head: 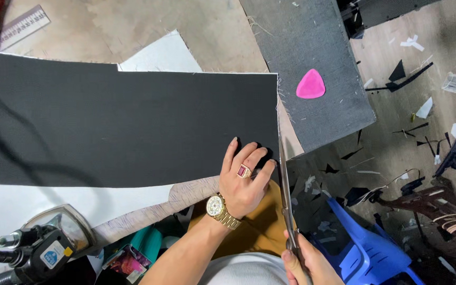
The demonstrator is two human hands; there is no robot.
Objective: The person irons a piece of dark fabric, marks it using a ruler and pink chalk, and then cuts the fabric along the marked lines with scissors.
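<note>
Under the left hand's fingers (pixel 246 158) lies matt black cloth (pixel 122 126) with a fine woven grain and a frayed edge, and just right of them run the dull grey metal blades of the scissors (pixel 285 184) held in the right hand (pixel 304 264). Beyond the fingers, a coarse grey cloth (pixel 312 47) carries a smooth pink plastic-looking chalk (pixel 311 84), on a worn, scuffed wooden table (pixel 207 31). The left wrist wears a shiny gold metal watch (pixel 218 208); to the right stands a glossy blue plastic chair (pixel 365 237).

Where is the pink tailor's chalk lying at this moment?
In the head view, the pink tailor's chalk lies upper right on the grey fabric piece, just beyond the black cloth's right edge, above the scissors.
</note>
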